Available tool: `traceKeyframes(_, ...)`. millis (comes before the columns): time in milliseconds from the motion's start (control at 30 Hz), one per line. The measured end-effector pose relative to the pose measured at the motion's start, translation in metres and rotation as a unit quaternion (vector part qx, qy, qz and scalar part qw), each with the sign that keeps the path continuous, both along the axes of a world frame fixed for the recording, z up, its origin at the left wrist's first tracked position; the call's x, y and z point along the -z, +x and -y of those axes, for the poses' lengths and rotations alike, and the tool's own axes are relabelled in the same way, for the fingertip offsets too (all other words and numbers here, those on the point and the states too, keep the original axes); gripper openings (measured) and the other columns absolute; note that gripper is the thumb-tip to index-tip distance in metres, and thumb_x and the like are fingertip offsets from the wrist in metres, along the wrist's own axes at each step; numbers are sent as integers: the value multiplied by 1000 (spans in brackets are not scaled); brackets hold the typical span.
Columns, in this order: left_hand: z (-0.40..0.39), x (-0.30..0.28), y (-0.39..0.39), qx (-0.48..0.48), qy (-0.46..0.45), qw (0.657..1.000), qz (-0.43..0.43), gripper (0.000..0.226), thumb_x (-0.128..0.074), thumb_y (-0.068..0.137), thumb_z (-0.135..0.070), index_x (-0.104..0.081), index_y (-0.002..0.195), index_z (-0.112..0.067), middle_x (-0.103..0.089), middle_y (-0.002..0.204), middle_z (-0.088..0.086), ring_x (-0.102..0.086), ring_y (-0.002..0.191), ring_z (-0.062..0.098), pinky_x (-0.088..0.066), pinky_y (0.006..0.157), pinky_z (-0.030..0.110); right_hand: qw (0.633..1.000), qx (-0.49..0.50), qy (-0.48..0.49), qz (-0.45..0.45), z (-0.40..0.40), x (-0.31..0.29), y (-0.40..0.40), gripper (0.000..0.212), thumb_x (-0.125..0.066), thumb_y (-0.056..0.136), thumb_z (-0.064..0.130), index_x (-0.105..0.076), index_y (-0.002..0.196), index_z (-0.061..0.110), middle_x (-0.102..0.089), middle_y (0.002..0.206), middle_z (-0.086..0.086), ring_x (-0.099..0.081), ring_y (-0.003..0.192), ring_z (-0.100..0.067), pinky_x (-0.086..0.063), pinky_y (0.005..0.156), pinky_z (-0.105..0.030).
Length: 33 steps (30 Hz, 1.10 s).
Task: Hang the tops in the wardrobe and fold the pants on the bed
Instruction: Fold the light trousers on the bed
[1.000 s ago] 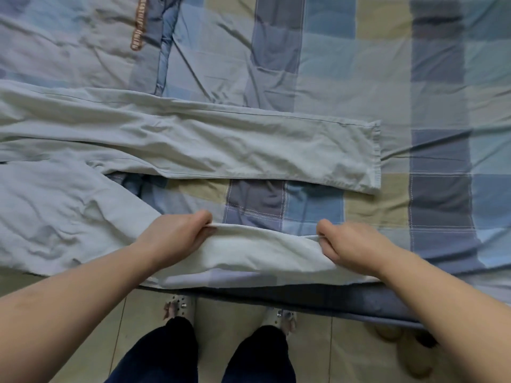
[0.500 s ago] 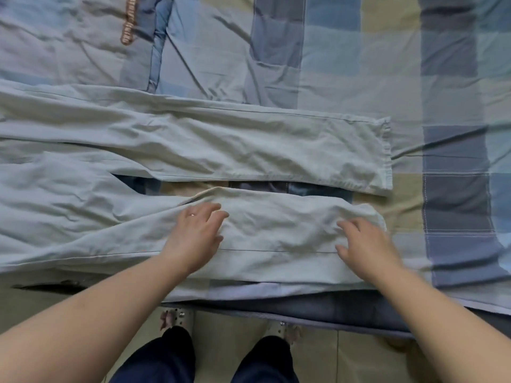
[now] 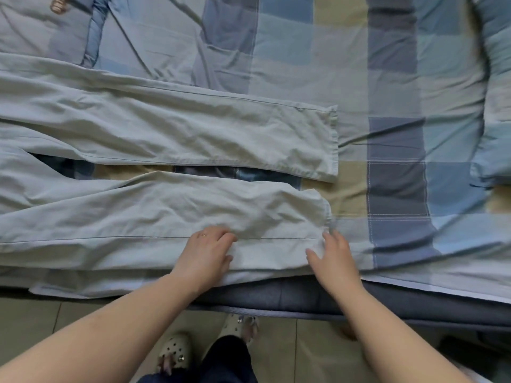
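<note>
Pale grey-green pants (image 3: 166,134) lie flat across the checked bed cover (image 3: 395,78), legs running left to right with hems at the right. The near leg (image 3: 138,219) lies along the bed's front edge, a narrow gap between it and the far leg. My left hand (image 3: 206,251) rests flat on the near leg close to its hem, fingers spread. My right hand (image 3: 333,254) touches the hem corner of that leg with straight fingers. The waist end is out of view to the left.
A folded blue quilt or pillow (image 3: 495,92) lies at the bed's right side. The dark mattress edge (image 3: 304,297) runs below the pants. Tiled floor and my feet in pale clogs (image 3: 177,349) are beneath, at the bed's edge.
A second ago both hands gripped the near leg's edge, lifted off the bed side. They laid it flat on the bed and now slide rightward over it with open fingers.
</note>
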State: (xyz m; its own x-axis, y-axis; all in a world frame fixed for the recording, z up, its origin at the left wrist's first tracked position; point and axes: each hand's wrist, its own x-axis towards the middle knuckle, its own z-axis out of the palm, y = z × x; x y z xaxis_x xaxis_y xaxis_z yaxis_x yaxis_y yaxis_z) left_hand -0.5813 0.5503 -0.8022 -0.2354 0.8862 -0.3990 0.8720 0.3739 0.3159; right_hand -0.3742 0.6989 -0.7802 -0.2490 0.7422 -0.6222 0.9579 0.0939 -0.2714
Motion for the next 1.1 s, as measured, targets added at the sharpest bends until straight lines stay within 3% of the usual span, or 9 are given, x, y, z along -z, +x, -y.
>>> traceKeyframes(100,-15,3,16,-35,24,998,50,38,-53,92,-31,-50,130,-24,-49,133,-4,-44,123,21,-35,100,32,986,146,-57,-60,-11,14,11,42,-61,89,33,-55,123,11,-59,125,-10,-56,107,-25,-45,84,-33)
traceKeyframes(200,-18,-2,40,-110,48,981,151,33,-55,93,-29,-53,126,-21,-55,125,-4,-49,118,15,-35,98,25,960,228,-75,-144,-3,17,17,35,-68,86,27,-61,117,14,-66,109,-4,-61,97,-21,-48,82,-33)
traceKeyframes(333,-34,-27,76,-233,83,918,309,25,-61,90,-32,-58,113,-24,-60,110,-9,-59,96,1,-46,84,18,959,170,5,-228,22,-5,18,24,-70,83,17,-58,102,26,-66,93,8,-61,86,-13,-47,73,-28)
traceKeyframes(467,-50,-58,114,-299,74,860,407,41,-69,81,-44,-50,115,-32,-57,107,-13,-61,89,0,-50,74,17,953,86,-39,-287,43,-39,24,32,-62,85,4,-56,98,32,-61,98,12,-56,90,-3,-40,73,-5)
traceKeyframes(633,-50,-84,130,-446,65,751,482,17,-71,85,-22,-60,93,-12,-64,98,12,-67,85,19,-59,75,37,935,55,-148,-317,44,-70,39,45,-46,85,-4,-62,100,36,-69,102,2,-60,83,-19,-46,80,-19)
traceKeyframes(767,-41,-96,133,-495,102,729,461,6,-65,86,-6,-63,81,-9,-64,88,8,-66,71,11,-58,63,24,899,182,-193,-348,16,-63,42,42,-44,88,-9,-47,106,29,-66,107,-4,-68,72,-8,-54,73,-26)
traceKeyframes(833,-36,-103,139,-508,123,718,460,8,-67,84,-4,-64,79,-10,-67,80,3,-67,71,10,-57,62,23,891,185,-229,-346,0,-50,41,59,-49,90,-5,-32,122,42,-66,108,-2,-68,72,-6,-54,63,-22)
traceKeyframes(967,-24,-114,151,-509,141,715,459,12,-70,82,-9,-67,74,-18,-68,72,-6,-66,69,5,-56,62,23,913,148,-227,-304,-12,-26,27,69,-49,91,2,-26,147,36,-49,138,4,-53,113,-10,-49,76,-13)
traceKeyframes(1100,-22,-119,154,-524,150,715,438,14,-70,82,-11,-69,75,-23,-68,73,-6,-64,69,6,-57,65,24,897,250,-242,-271,-19,-13,12,64,-48,93,19,-21,149,33,-48,139,0,-56,113,-22,-54,83,-36)
